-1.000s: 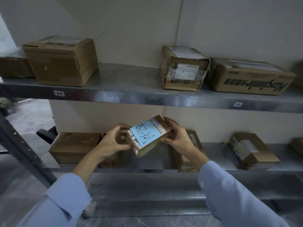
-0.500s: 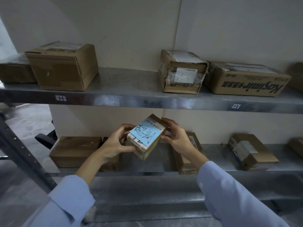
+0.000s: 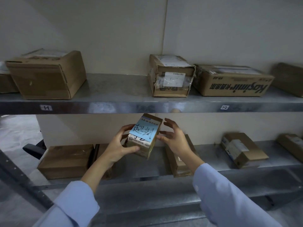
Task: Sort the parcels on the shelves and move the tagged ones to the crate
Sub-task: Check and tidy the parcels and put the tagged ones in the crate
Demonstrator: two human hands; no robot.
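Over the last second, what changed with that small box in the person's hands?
The tagged parcel was tipped up, from slanted to nearly on end. The left hand still grips it; the right hand loosened, its fingers now spread beside the parcel. The boxes on the shelves stayed put.

The upper shelf (image 3: pixel 114 89) is grey metal, mottled and dull on top, brighter along its front lip. The lower shelf (image 3: pixel 206 149) looks like the same metal. The boxes are matt brown cardboard. The small box (image 3: pixel 145 152) carries a pale blue paper note (image 3: pixel 144 134), and its side has a taped gloss. The middle box (image 3: pixel 172 92) up top has crumpled shiny plastic film over a white paper label (image 3: pixel 174 79). The sleeves (image 3: pixel 73 202) are smooth light blue cloth; the wall (image 3: pixel 106 30) is matt.
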